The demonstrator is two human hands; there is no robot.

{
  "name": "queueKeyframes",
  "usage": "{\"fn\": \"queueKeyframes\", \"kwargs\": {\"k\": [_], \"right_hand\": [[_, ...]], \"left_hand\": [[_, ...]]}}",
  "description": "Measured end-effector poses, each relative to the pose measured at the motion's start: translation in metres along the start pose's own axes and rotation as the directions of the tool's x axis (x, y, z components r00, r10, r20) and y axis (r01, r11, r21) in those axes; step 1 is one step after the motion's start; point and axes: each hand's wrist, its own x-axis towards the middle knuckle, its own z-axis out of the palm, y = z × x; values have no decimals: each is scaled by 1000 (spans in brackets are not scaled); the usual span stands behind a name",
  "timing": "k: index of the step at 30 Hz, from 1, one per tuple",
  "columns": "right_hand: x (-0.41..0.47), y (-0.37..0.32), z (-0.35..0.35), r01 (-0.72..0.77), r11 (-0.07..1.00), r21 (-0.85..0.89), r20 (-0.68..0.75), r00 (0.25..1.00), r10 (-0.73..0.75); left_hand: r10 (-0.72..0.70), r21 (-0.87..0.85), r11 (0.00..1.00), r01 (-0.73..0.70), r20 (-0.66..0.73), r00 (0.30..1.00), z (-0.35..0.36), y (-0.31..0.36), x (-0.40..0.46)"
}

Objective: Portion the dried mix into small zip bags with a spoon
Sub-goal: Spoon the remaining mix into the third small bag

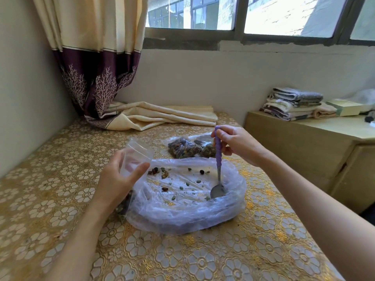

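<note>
The table [60,199] in front of you wears a gold cloth patterned with white flowers, set into a corner under a window. Nearest to you on it sits the big clear plastic bag [182,216], its sides rolled down into a shallow nest, with only a scatter of dried mix [160,172] left on its floor. Your left hand [119,179] curls round a small zip bag [135,155], thumb on the near face and fingers behind, holding it upright with its mouth open just above the big bag's left rim. Your right hand [233,142] pinches the purple handle of the spoon [218,171] near its top; the spoon stands almost upright and its metal bowl rests on the bag's floor by the right wall. Just beyond the big bag lie filled zip bags [188,148], dark with mix. Farther back a cream curtain [97,67] with a purple hem trails onto the table, and to the right folded towels [294,104] are stacked on a low cabinet [304,147].
</note>
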Motion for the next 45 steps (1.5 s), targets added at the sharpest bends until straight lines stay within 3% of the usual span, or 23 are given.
{"fn": "queueKeyframes", "kwargs": {"k": [8,15,27,35,39,45], "right_hand": [[-8,12,10,-234,971,-51,141,961,239],[-8,16,7,-307,949,64,55,951,304],[-2,16,1,-268,911,315,-187,923,336],[4,5,4,-234,874,425,-271,889,369],[11,-14,5,-146,878,456,-316,896,313],[17,-54,27,11,893,449,-321,935,150]], "left_hand": [[19,6,1000,-19,-1,1000,0,5,-2],[15,-62,998,-13,24,1000,-1,13,-4],[32,7,999,-33,37,999,0,11,-3],[57,120,990,-73,134,989,1,6,-2],[68,141,985,-102,227,971,4,4,-3],[69,120,988,-99,228,971,5,6,-3]]}}
